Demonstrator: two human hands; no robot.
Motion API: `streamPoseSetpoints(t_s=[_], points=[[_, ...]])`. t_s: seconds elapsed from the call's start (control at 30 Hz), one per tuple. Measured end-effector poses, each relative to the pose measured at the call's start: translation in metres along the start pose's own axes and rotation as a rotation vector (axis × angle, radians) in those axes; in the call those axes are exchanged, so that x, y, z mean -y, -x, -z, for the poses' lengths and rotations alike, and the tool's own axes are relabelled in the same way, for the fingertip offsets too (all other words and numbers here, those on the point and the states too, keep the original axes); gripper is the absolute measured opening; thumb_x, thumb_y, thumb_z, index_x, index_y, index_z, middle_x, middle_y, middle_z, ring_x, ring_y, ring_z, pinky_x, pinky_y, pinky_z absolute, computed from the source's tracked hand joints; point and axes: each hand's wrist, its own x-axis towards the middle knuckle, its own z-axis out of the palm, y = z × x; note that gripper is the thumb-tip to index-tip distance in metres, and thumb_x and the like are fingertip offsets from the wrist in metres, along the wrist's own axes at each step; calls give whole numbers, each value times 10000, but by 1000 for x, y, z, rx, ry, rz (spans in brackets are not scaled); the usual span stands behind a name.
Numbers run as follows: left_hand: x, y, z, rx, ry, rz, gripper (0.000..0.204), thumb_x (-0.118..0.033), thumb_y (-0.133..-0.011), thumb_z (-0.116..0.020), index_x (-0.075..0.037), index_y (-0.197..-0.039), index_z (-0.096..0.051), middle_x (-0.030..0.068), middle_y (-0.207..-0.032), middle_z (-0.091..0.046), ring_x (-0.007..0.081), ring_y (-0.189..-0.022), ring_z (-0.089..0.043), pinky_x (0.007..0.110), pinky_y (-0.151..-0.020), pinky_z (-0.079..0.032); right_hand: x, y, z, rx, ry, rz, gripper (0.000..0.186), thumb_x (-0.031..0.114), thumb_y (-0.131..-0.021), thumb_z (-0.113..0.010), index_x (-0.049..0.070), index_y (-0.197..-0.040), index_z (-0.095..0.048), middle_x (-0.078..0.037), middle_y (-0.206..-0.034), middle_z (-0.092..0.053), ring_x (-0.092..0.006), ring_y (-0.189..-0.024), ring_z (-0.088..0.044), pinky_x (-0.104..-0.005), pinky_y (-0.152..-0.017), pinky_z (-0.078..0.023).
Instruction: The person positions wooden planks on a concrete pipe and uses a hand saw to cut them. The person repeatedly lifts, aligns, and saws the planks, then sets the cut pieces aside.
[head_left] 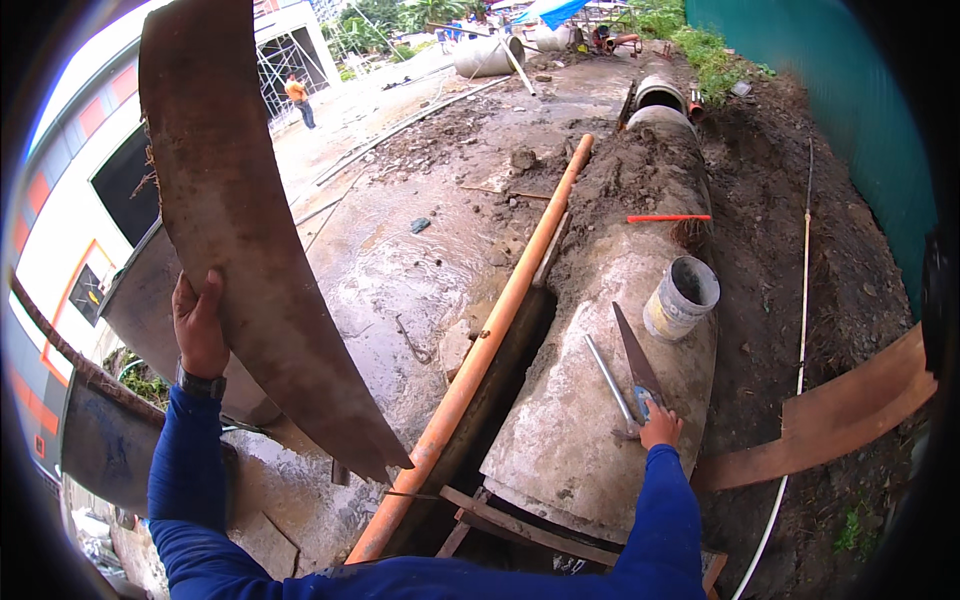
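Note:
My left hand (201, 328) grips the edge of a long brown plywood board (235, 190), thumb on its face. The board stands upright and slants across my left side, its lower end near the orange pipe. On top of the large concrete pipe (570, 440), my right hand (660, 428) is closed on the grip of a handsaw (637, 350). The saw's blade points away from me. Beside it, to the left, lies a hammer (608, 378) with a metal shaft. A dirty white bucket (680, 300) stands on the pipe just beyond the saw.
A long orange pipe (500, 330) runs alongside a dark gap left of the concrete pipe. Wet, muddy ground (400, 270) spreads to the left. Another wooden board (820, 420) lies right, near a thin white pipe (803, 330). A person (298, 98) stands far left; a green fence (830, 110) borders the right.

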Motion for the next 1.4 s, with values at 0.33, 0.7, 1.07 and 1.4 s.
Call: streamPoseSetpoints(t_s=[0.33, 0.7, 1.07, 1.4], points=[[-78, 47, -58, -171, 324, 22, 318, -157, -1060, -612, -32, -1352, -587, 71, -1237, -689, 186, -1082, -683, 343, -911, -579, 42, 56, 15, -145, -577, 356, 497, 156, -841, -770, 44, -1313, -663, -166, -1355, -595, -373, -1299, -536, -471, -1102, -439], [-102, 130, -142, -173, 844, 137, 298, -203, -1072, -591, -45, -1324, -596, 95, -1231, -707, 207, -1044, -705, 379, -910, -590, 102, 230, 236, 53, -1038, 908, 726, 456, -923, -775, -17, -1428, -555, -191, -1284, -660, -312, -1169, -650, -415, -1027, -493], [-101, 146, -57, -287, 721, 96, 340, -318, -1121, -484, -25, -1264, -579, 77, -1166, -656, 168, -1004, -615, 330, -875, -504, 21, 270, 275, -58, -799, 895, 529, 481, -895, -793, -32, -966, -684, -204, -817, -681, -349, -776, -660, -423, -726, -505], [-18, 216, -21, -115, 71, 316, 434, -362, -1119, -500, -68, -821, -611, -1, -645, -582, 101, -585, -523, 293, -560, -431, -27, 291, 337, -174, -396, 848, 605, 553, -883, -740, -20, -834, -552, -267, -775, -526, -522, -784, -521, -496, -645, -434]])
